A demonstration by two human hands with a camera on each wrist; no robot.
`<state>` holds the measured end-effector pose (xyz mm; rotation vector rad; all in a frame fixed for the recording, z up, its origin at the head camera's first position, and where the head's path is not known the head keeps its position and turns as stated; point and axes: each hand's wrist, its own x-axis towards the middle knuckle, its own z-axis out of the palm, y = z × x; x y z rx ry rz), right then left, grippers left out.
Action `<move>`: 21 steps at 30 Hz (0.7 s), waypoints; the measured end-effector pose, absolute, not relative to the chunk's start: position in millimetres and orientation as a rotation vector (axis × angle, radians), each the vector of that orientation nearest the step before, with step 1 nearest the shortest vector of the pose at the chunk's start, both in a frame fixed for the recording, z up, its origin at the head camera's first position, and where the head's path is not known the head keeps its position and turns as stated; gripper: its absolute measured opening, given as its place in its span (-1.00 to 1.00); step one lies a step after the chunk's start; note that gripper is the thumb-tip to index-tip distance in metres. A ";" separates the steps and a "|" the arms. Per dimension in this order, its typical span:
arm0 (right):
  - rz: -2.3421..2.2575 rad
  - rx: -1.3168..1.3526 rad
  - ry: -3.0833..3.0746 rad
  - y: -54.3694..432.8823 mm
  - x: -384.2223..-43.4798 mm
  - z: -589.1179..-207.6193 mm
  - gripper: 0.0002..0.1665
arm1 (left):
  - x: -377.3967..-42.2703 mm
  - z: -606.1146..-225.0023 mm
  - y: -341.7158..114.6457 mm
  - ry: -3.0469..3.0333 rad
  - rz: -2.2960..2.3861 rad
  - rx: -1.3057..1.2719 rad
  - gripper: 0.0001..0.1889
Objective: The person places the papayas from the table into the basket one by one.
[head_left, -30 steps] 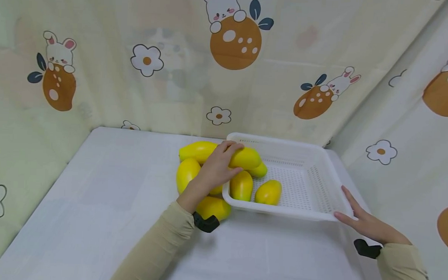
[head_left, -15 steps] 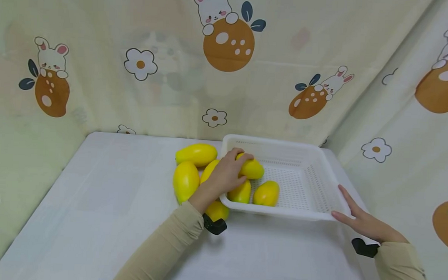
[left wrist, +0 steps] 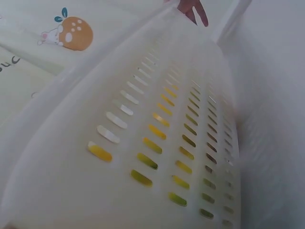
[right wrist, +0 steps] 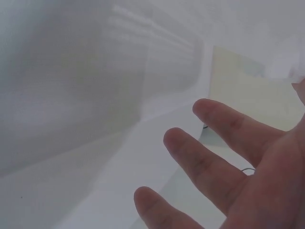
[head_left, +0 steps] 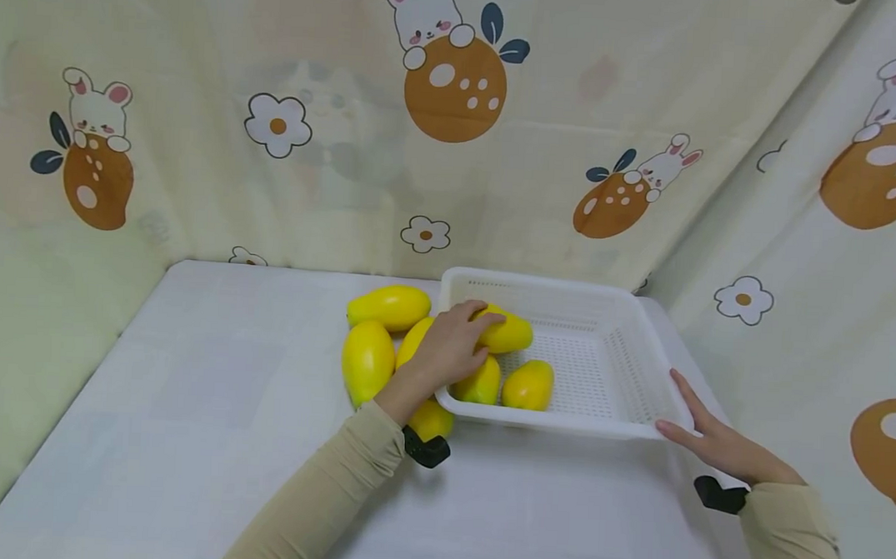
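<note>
In the head view a white slotted plastic basket [head_left: 592,423] stands toward the back right. My left hand [head_left: 448,346] reaches over its left side, fingers curled over a yellow mango [head_left: 509,332] inside it. Two other mangoes lie along the front: one mango [head_left: 481,383] partly under that hand and another mango [head_left: 529,385] beside it. At the front right corner, my right hand [head_left: 733,446] touches the rim with thumb and fingers spread. The right wrist view shows several straight fingers [right wrist: 205,167] by the basket wall. Through the slots, the left wrist view shows yellow and green patches.
Left of the basket, several more mangoes [head_left: 369,359] lie on the white-covered table [head_left: 209,419], one mango [head_left: 430,420] partly hidden by my left wrist. A patterned curtain [head_left: 332,191] hangs behind the table and along both sides.
My left hand has moved a little right and down into the basket with the mango, uncovering a mango at the back left. My right hand keeps its place on the corner. The view has shifted slightly.
</note>
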<state>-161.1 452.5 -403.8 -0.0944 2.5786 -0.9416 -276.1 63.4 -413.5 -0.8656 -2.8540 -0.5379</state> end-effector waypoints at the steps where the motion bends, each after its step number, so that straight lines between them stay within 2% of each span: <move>1: -0.952 -0.094 2.572 451.8 -161.0 -404.2 0.10 | -275.8 -413.6 63.1 -2.856 -0.536 -0.872 -0.51; 15: -0.953 -0.114 2.589 451.2 -162.0 -407.9 0.08 | -275.4 -412.8 61.8 -2.923 -0.411 -0.918 -0.68; 21: -0.944 -0.106 2.592 449.6 -160.2 -405.3 0.08 | -276.9 -415.7 60.4 -2.871 -0.559 -0.866 -0.68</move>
